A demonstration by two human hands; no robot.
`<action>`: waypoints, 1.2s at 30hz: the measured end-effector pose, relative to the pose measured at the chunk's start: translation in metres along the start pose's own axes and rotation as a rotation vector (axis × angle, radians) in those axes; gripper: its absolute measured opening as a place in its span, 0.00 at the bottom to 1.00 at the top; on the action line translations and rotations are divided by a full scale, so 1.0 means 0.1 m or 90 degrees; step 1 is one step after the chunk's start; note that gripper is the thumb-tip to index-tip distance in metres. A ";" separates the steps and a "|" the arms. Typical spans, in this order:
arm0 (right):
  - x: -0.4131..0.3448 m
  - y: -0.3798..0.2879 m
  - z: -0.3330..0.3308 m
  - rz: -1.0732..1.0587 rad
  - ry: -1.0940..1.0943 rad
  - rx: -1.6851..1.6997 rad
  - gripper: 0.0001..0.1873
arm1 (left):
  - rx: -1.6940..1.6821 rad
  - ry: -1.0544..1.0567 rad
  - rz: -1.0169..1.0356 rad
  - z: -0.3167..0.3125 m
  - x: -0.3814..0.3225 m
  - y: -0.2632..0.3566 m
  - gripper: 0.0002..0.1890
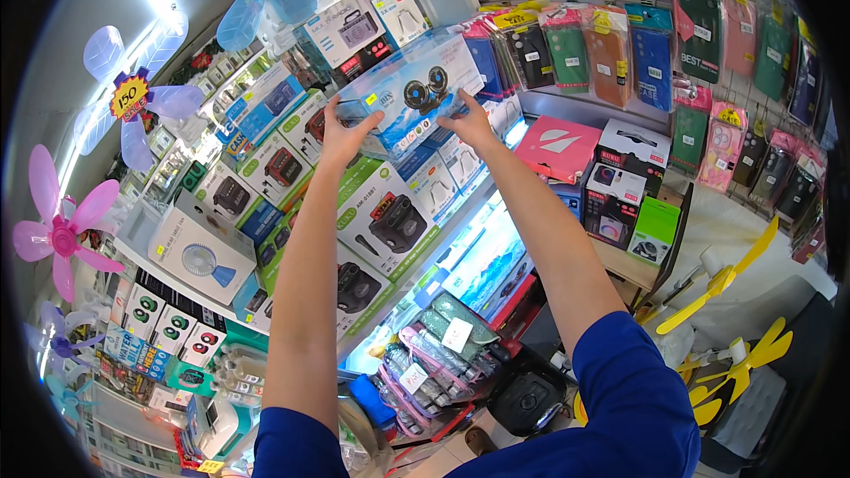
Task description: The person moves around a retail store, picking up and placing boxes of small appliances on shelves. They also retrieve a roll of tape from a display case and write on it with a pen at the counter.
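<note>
Both of my arms reach up and forward to a blue and white box with a picture of a twin-head fan (412, 89), wrapped in clear plastic. At the box's left end, my left hand (348, 129) grips it with thumb and fingers spread along the lower edge. My right hand (470, 123) holds its lower right part, fingertips on the printed face. The box tilts up to the right, in front of a multi radio box (342, 26) and above stacked speaker boxes (388, 216). Its underside and what it may rest on are hidden.
Phone cases in packets (601, 56) hang on the right wall rack. A pink box (556, 146) tops boxes at right. A table fan box (202, 249) stands left. Folded umbrellas (431, 358) and a black speaker (526, 398) are below. Yellow fan blades (720, 285) jut out at right.
</note>
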State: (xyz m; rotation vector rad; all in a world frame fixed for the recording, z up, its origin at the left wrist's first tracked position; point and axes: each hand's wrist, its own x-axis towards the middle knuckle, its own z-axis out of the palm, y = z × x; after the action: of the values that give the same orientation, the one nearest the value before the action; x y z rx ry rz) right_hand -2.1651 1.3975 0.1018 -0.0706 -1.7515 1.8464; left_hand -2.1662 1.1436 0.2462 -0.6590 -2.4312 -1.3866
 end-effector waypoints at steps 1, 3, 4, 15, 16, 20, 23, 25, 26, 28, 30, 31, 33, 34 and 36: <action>0.00 0.01 -0.01 0.003 -0.003 -0.004 0.57 | 0.003 0.001 0.013 0.01 0.01 -0.02 0.68; -0.01 0.02 -0.03 0.030 -0.005 -0.016 0.57 | 0.011 0.000 0.028 0.05 0.02 -0.09 0.69; -0.01 0.03 -0.04 0.019 -0.009 -0.011 0.57 | 0.019 0.025 0.031 0.06 0.04 -0.12 0.69; 0.10 0.14 -0.04 -0.005 0.029 -0.035 0.59 | 0.067 0.062 -0.052 0.12 -0.02 -0.28 0.61; 0.11 0.15 -0.03 -0.015 0.033 -0.031 0.59 | 0.068 0.058 -0.058 0.12 -0.02 -0.28 0.60; 0.11 0.16 -0.01 -0.010 0.031 0.003 0.59 | 0.051 0.059 -0.062 0.16 -0.02 -0.33 0.59; 0.11 0.15 -0.01 -0.004 0.037 0.008 0.59 | 0.041 0.074 -0.055 0.21 -0.03 -0.38 0.59; 0.11 0.16 0.00 -0.003 0.040 0.008 0.59 | 0.035 0.077 -0.046 0.23 -0.03 -0.41 0.58; 0.12 0.16 0.00 0.002 0.035 0.011 0.59 | 0.032 0.076 -0.041 0.22 -0.03 -0.42 0.58; 0.13 0.19 0.03 0.002 0.033 0.015 0.59 | 0.038 0.073 -0.041 0.22 -0.03 -0.45 0.56; 0.14 0.21 0.04 -0.008 0.047 0.023 0.60 | 0.047 0.081 -0.025 0.22 -0.04 -0.49 0.54; 0.14 0.23 0.04 -0.010 0.060 -0.010 0.60 | 0.078 0.035 -0.063 0.23 -0.06 -0.52 0.53; 0.12 0.26 0.00 0.004 0.101 -0.070 0.60 | 0.132 -0.037 -0.117 0.27 -0.11 -0.60 0.51; 0.07 0.30 -0.06 0.034 0.088 -0.052 0.59 | 0.161 -0.018 -0.067 0.32 -0.14 -0.64 0.46; 0.00 0.37 -0.16 0.019 0.042 -0.112 0.59 | 0.166 0.036 -0.022 0.34 -0.15 -0.71 0.49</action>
State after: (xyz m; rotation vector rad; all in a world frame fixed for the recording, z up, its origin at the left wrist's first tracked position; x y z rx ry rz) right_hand -2.1725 1.4131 0.0651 -0.2243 -1.8726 1.6867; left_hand -2.1897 1.1383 0.1695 -0.5096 -2.5283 -1.0565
